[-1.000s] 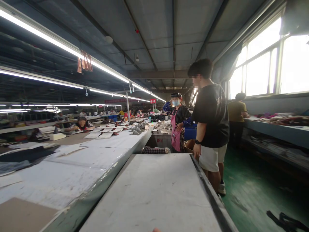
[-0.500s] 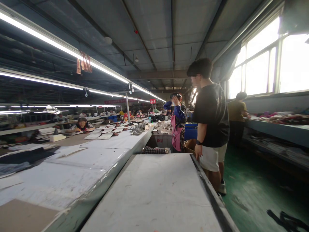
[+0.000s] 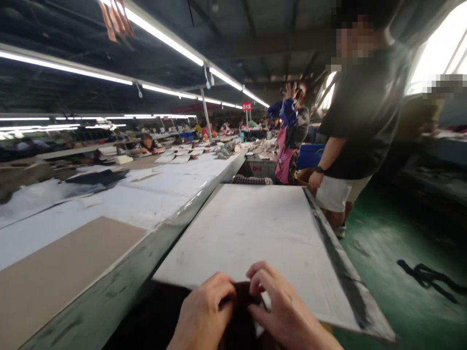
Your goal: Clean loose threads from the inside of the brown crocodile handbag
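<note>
Head view: left hand (image 3: 207, 304) pinches dark piece (image 3: 242, 304) near counter (image 3: 251, 228); right hand (image 3: 280, 304) curls at it, fingers' closure unclear. Slack right grip could let it twist.

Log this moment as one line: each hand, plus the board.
left hand: at near side of dark brown piece | right hand: at its opposite side, grip unclear | pale board: just beyond both hands
</note>
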Demonstrator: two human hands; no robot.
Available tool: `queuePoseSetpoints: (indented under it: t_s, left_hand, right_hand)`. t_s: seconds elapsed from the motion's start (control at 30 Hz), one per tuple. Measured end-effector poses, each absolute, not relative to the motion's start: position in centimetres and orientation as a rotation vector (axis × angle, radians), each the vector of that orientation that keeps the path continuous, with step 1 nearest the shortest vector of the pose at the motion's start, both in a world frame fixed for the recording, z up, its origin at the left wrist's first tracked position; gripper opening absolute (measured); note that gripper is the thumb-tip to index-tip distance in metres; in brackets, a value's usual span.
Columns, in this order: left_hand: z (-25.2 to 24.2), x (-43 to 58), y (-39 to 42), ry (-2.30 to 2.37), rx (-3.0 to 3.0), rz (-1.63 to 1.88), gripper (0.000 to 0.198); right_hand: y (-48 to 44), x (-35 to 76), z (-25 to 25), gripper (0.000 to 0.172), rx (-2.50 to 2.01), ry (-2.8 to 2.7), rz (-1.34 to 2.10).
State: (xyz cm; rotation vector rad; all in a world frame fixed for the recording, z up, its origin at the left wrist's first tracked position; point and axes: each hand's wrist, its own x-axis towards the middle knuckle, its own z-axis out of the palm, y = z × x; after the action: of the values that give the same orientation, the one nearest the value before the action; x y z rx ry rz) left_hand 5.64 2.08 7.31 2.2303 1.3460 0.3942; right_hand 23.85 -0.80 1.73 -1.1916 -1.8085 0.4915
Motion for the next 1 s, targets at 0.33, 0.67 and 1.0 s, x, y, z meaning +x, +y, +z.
queuePoseSetpoints:
  t_s: [0.33,0.67,1.0]
  left_hand:
    - [7.6,6.6,2.1,1.279,2.003,0.559,0.018]
    - [7.4,6.7,2.9,1.152,1.864,0.509,0.016]
    - [8.3,7.6,2.0,1.439,2.241,0.334,0.015]
  right_hand:
    - [-2.1,24.8,1.4,0.02,-1.402,-1.301,1.168]
    - [-1.7,25.1,1.4,0.019,-1.348,-1.275,1.208]
    - [-2.2,24.8,1.0,0.016,-1.292,-1.295,1.201]
